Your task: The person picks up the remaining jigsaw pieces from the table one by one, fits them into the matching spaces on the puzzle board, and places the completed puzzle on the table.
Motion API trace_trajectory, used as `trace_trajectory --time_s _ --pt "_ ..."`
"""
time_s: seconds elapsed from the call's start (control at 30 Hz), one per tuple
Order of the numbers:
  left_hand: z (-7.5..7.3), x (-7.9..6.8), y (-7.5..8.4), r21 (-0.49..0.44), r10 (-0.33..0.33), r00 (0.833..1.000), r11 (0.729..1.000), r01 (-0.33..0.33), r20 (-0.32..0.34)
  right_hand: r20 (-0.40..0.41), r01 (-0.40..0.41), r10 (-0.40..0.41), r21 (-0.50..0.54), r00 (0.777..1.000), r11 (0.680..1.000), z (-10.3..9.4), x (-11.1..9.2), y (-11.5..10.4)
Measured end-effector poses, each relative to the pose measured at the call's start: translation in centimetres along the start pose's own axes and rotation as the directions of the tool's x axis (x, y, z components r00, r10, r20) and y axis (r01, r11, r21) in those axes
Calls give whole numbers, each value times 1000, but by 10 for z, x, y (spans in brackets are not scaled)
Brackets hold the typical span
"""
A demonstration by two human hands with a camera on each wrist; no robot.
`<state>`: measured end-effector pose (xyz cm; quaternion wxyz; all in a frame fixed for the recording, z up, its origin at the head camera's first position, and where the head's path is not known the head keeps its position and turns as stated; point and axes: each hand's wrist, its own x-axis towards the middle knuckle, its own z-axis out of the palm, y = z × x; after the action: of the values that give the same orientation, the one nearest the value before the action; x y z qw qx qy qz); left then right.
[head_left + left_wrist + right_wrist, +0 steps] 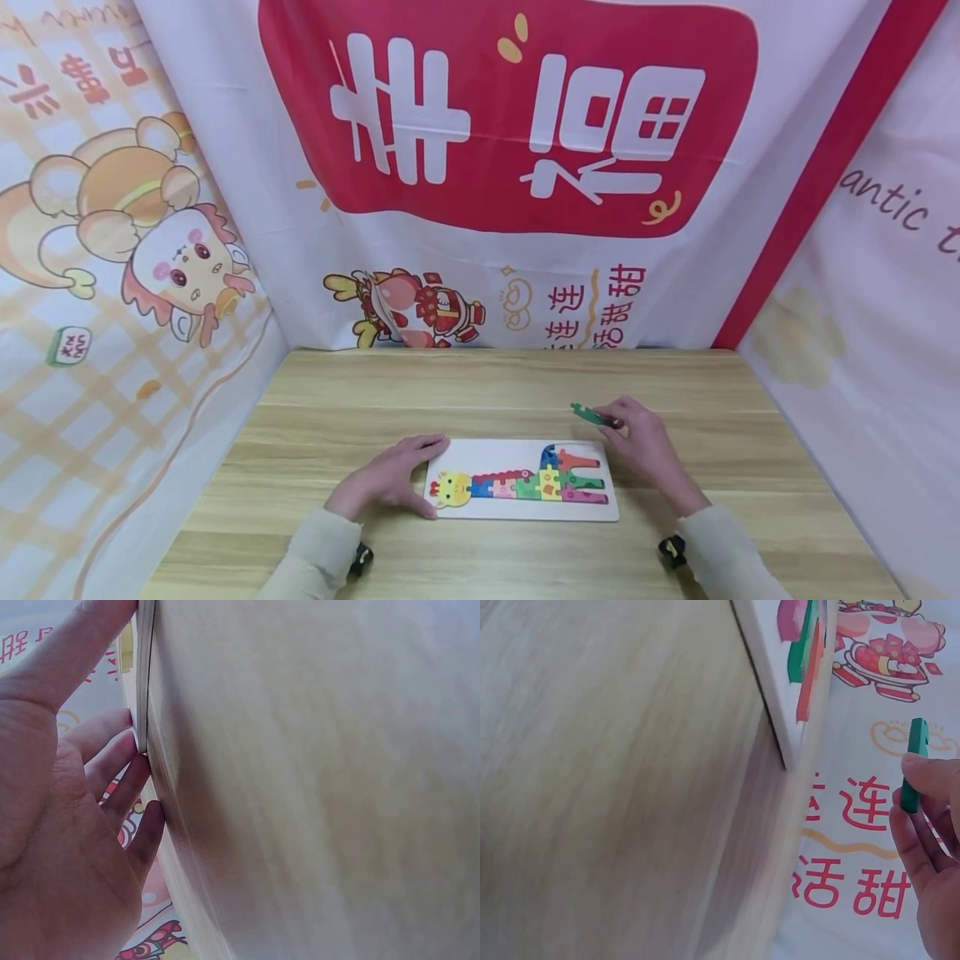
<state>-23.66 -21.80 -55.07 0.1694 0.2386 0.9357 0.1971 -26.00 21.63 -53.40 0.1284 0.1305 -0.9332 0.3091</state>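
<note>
A white puzzle board (525, 512) lies flat on the table, bearing a giraffe made of several colourful interlocking pieces. The giraffe's yellow head (452, 490) is at the left end and its legs point right. My left hand (393, 475) holds the board's left end, thumb by the near corner and fingertips at the far corner. In the left wrist view, the fingers (124, 769) reach along the board's edge. Just beyond the board's far right corner, my right hand (637, 437) pinches a green puzzle piece (588, 413) between thumb and fingers; the right wrist view shows this piece edge-on.
The wooden table (480, 387) meets a white cloth backdrop with a large red panel (487, 108) at its far edge. Printed cloths hang along the left and right sides. A black wrist strap (672, 551) is on the right arm, another (362, 558) on the left.
</note>
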Motion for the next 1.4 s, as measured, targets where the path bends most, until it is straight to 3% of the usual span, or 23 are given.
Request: trace_trajectory --time_s 0.13,0.33,0.5,0.83,1.23,1.4 --pt "-1 0 1 0 -1 1000 1000 1 -2 -35 11 -9 40 999 999 0 0 -1" --pt "0 0 0 -1 -2 1000 1000 2 0 -54 -47 54 127 997 991 -1 2 3" --pt "1 1 0 -4 -6 1000 1000 6 6 14 -150 152 260 988 954 -2 3 8" --pt "-3 1 2 -12 -1 1000 1000 0 -13 157 -312 272 357 949 881 -8 7 9" --pt "3 2 -3 5 -6 1000 1000 6 -6 282 -334 222 456 933 825 -6 3 11" --pt "2 1 -3 -6 -6 1000 1000 6 -5 247 -324 239 410 939 853 -5 2 13"
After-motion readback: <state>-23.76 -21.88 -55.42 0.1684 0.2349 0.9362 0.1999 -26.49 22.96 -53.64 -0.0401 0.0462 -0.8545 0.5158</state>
